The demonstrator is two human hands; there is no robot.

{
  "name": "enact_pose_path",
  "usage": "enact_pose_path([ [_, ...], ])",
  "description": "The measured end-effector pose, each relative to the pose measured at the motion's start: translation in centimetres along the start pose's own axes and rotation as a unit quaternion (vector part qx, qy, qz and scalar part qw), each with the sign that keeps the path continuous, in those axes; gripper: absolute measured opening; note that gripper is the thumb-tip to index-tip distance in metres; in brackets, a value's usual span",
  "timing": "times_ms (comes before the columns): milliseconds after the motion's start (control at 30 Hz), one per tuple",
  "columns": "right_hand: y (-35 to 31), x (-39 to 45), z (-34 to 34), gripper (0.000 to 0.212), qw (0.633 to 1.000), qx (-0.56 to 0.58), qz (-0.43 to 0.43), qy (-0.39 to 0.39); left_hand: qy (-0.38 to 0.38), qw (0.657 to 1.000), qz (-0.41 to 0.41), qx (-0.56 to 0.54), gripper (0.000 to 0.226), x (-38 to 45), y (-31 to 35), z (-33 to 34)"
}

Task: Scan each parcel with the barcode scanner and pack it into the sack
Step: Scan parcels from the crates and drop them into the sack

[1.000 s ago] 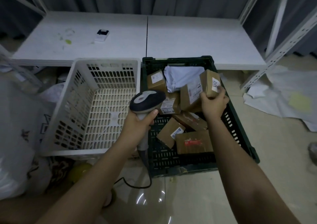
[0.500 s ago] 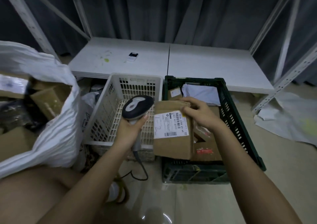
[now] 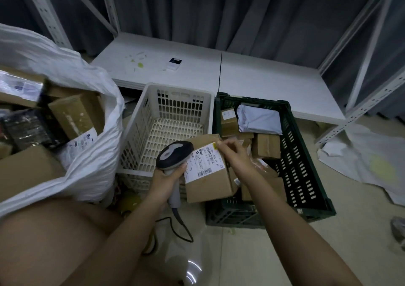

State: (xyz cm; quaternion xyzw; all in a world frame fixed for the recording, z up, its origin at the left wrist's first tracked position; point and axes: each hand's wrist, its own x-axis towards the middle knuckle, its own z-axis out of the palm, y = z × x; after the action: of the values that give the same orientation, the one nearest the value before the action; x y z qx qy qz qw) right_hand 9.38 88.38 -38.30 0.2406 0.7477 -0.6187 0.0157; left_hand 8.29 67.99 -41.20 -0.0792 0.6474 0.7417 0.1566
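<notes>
the cardboard parcel [image 3: 208, 171] is held up over the near-left corner of the green crate [image 3: 306, 176], label up, right hand [image 3: 235, 154] gripping its far edge. the left hand [image 3: 167, 176] clasps the barcode scanner [image 3: 174, 154], touching the label's left side. the sack [image 3: 87, 154] gapes far left.

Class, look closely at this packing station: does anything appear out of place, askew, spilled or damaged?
Greenish smears and scraps mark the white shelf board, like a spill. Crumpled white sheeting lies on the floor right of the green crate. The parcels look intact.
</notes>
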Motion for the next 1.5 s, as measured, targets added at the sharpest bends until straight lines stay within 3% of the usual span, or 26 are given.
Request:
enact_pose_path([
  [67,0.2,-0.2,0.0,0.034,0.998,0.004,0.017,-0.059,0.002,1.000,0.001,-0.002,0.043,0.4,-0.1,-0.1],
  [167,0.6,-0.6,-0.5,0.062,0.988,-0.002,0.053,-0.142,-0.005,1.000,-0.004,-0.007,0.039,0.9,-0.4,-0.2],
  [267,1.4,-1.0,-1.3,0.078,0.983,-0.026,0.072,-0.166,0.001,1.000,-0.011,-0.018,0.033,1.2,-0.4,-0.1],
  [400,1.9,-0.9,-1.4,0.046,0.995,0.033,0.071,-0.069,-0.013,0.999,-0.019,-0.022,0.029,1.2,-0.4,-0.4],
  [467,1.6,-0.8,-1.4,0.034,0.997,0.032,0.052,-0.057,-0.021,0.999,-0.017,-0.020,0.028,1.1,-0.5,-0.4],
  [667,1.1,-1.0,-2.0,0.062,0.983,-0.055,0.057,-0.167,-0.032,0.999,-0.014,-0.018,0.044,0.8,-0.2,-0.9],
  [800,0.6,-1.2,-2.7,0.061,0.993,-0.032,0.001,-0.112,-0.025,1.000,0.002,-0.014,0.047,0.6,0.2,-1.2],
  [1000,0.2,0.1,-4.1,0.039,0.996,-0.066,-0.058,-0.008,-0.033,0.997,0.061,0.030,0.051,0.2,1.2,-1.7],
  [1500,1.5,0.3,-5.6,0.032,0.996,-0.056,-0.070,0.012,-0.076,0.992,0.064,0.080,0.043,-1.1,0.1,0.2],
])
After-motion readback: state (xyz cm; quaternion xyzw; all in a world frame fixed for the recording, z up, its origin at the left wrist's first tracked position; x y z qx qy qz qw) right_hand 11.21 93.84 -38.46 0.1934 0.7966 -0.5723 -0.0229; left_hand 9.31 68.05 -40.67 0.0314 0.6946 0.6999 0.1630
